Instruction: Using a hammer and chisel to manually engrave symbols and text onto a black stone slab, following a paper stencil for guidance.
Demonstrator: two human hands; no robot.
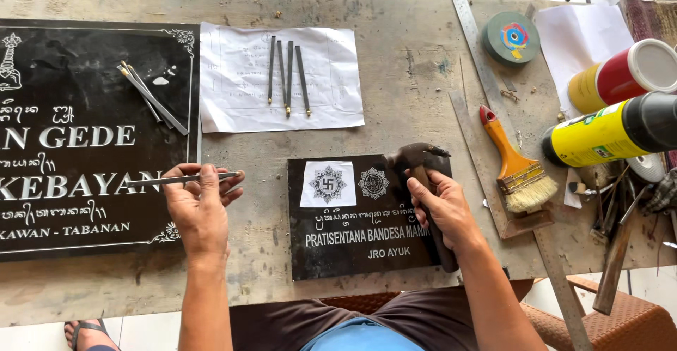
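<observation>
Head view: left hand (201, 213) is pinching a thin steel chisel (185, 179) level, clear of the bench; right hand (443, 206) is gripping a hammer (416, 160) close to its head, probably for light taps, over the small black plaque (352, 241)

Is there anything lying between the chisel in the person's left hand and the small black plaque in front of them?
Nothing visible: only bare bench lies between the chisel in the left hand and the small black plaque.

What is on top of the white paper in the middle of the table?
Four thin dark metal chisels lie side by side on the white paper sheet. Faint drawn lines show around them; whatever is beneath the chisels stays hidden.
</observation>
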